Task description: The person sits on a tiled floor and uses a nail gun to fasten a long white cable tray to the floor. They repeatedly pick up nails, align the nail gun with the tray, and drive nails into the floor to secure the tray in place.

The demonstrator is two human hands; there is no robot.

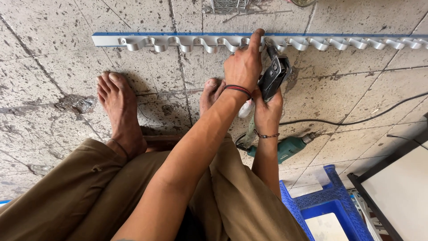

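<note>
While the person squatted on the floor, the left hand (243, 67) pressed a finger on the long metal rail (187, 41) at twelve o'clock to keep it from sliding. The right hand (267, 109) gripped a black hand tool (273, 76), nose against the rail.
</note>
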